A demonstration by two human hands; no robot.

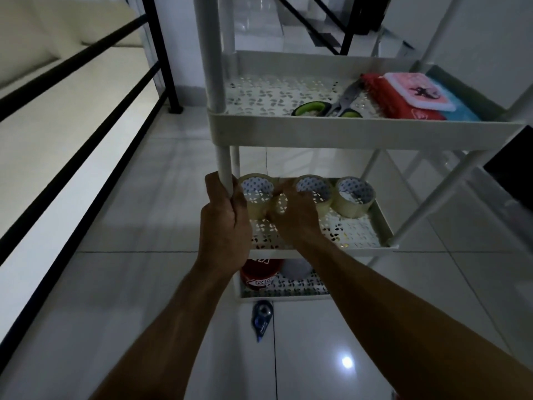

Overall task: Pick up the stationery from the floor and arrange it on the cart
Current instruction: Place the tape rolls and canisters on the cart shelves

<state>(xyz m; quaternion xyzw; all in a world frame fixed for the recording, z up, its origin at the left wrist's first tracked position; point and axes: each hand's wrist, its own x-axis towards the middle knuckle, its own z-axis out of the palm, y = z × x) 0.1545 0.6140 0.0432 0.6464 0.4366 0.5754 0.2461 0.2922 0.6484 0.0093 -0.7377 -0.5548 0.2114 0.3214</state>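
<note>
I am gripping the cart post (227, 174) with my left hand (223, 223); my right hand (297, 215) fingers are closing on a tape roll (278, 202).

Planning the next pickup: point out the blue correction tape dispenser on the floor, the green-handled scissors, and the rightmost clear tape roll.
Blue correction tape dispenser (262, 317), head view, its body.
Green-handled scissors (341, 103), head view, near the pivot.
Rightmost clear tape roll (350, 207), head view, outer wall.

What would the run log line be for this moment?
left hand: gripping cart post | right hand: on tape roll, middle shelf | correction tape: on floor
</note>
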